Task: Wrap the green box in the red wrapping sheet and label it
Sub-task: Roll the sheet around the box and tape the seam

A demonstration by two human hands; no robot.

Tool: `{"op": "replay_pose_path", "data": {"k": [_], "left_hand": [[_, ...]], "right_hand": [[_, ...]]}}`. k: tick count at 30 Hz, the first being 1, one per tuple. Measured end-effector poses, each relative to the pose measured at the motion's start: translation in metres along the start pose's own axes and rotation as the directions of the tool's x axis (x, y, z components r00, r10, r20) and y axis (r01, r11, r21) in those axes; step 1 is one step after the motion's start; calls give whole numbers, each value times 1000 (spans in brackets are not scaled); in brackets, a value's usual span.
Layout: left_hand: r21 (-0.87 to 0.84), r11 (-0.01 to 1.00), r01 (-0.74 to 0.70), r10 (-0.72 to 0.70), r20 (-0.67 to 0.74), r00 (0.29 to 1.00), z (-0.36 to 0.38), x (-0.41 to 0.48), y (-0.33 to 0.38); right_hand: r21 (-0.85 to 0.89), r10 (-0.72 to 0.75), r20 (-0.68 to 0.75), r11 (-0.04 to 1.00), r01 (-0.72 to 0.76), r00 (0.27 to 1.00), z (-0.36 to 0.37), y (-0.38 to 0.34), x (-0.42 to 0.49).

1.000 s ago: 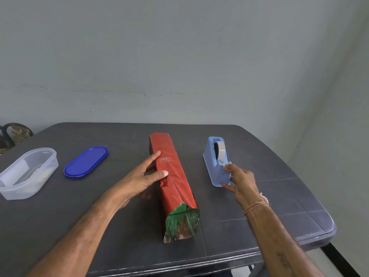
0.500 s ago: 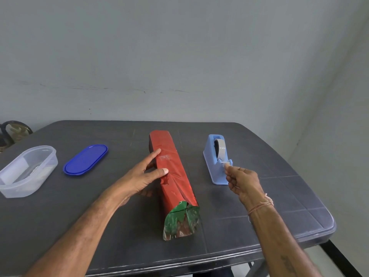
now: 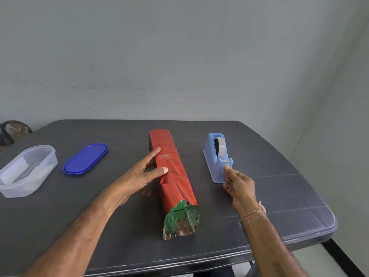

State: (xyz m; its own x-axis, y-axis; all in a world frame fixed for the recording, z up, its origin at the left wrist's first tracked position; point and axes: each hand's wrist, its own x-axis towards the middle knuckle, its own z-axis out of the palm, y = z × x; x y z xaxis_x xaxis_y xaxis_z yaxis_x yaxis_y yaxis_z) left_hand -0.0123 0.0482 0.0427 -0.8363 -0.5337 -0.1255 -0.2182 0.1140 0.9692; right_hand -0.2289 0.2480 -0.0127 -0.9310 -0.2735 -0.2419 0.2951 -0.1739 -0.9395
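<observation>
pinch grip of right hand (image 3: 238,182) now on tape end (image 3: 225,161)

left hand (image 3: 143,174) flat, fingers straight, thumb spread; right hand (image 3: 238,183) curled, thumb and forefinger pinching tape end (image 3: 225,166).

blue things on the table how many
2. The blue lid lies left of the wrapped box, beside the clear tub; the tape dispenser stands right of it, touched by the right hand.

Plain room: grey wall (image 3: 179,56), plastic table (image 3: 279,198)
</observation>
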Motion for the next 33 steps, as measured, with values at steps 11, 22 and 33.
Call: {"op": "replay_pose_path", "data": {"k": [11,22,33], "left_hand": [[-2,1000,-30,30,-9,1000,0,3,-2],[-8,998,-55,55,2,998,-2,6,-6],[92,979,-183,196,-165,967,1,4,-9]], "right_hand": [[-36,-131,-91,991,128,987,5,17,9],[-126,-141,-85,984,130,986,-3,33,2],[-226,-183,593,897,380,785,37,-39,-54]]}}
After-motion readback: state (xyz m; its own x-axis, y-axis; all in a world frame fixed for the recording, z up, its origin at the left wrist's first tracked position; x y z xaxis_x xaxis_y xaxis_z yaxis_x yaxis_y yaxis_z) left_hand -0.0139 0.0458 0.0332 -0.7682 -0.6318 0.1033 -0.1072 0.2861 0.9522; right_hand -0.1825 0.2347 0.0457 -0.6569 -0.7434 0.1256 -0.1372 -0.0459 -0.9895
